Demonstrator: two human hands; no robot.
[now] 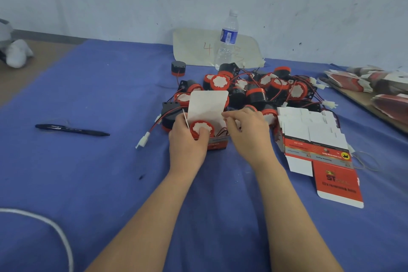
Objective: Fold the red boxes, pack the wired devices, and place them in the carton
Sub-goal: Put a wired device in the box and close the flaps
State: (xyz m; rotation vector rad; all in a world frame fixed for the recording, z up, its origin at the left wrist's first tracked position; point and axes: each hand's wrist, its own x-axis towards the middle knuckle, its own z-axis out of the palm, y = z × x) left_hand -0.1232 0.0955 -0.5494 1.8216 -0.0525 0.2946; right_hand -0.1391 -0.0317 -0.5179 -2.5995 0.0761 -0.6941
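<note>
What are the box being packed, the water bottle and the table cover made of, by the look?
The red box looks like thin card: printed outside, plain white matte inside, folded at creases. The water bottle: clear thin plastic, see-through, with a blue label. The table cover: probably matte blue fabric or nonwoven sheet; soft wrinkles, no shine.

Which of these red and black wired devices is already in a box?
The device in the open red box that the left hand and right hand hold; the rest lie loose in the pile behind it.
</note>
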